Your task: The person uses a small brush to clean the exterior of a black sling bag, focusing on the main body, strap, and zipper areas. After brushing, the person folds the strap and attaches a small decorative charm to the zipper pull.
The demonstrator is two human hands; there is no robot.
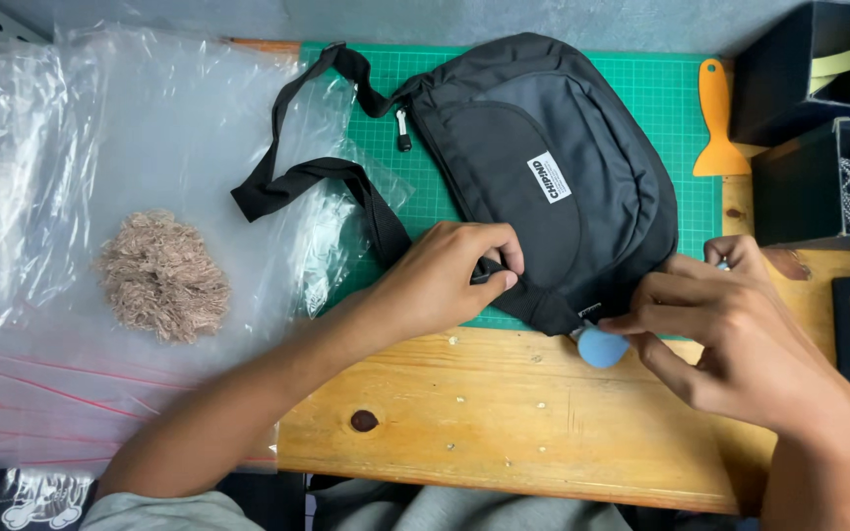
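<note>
— Where's the black bag [553,177]?
— On the green mat [681,98], just beyond both sets of fingers. The left hand [445,280] has fingers [504,265] pinched together on the bag's lower edge.
— And the right hand [740,334]?
— Its fingers [632,320] are closed on the bag's corner, a small blue round piece [602,347] just under them, over the wooden surface [504,403].

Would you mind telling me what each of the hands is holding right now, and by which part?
The left hand pinches the black bag at its lower edge. The right hand grips the bag's lower corner, by a small blue round piece.
</note>
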